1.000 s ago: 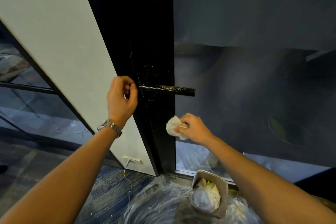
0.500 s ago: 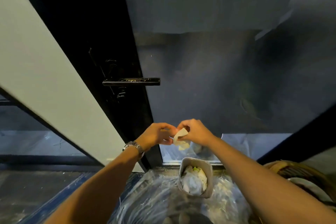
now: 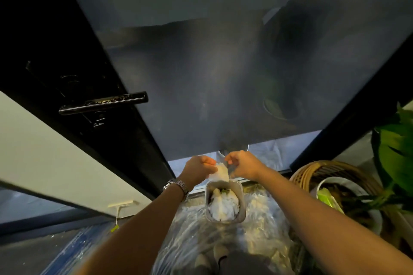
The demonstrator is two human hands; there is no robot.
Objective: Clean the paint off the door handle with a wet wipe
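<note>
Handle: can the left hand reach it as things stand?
Probably yes: nothing lies between the left hand and the handle, up to its left. It pinches the wipe, though.

The wet wipe (image 3: 220,173) hangs over the tub (image 3: 243,204) — door handle (image 3: 102,102) up-left, basket (image 3: 312,169) right.

Two hands, the left hand (image 3: 196,168) and the right hand (image 3: 244,165), one wet wipe (image 3: 220,173), one door handle (image 3: 102,103), one wristwatch (image 3: 177,185), one small bin (image 3: 243,207), one wicker basket (image 3: 312,169) and one leafy plant (image 3: 395,152) are counted.
</note>
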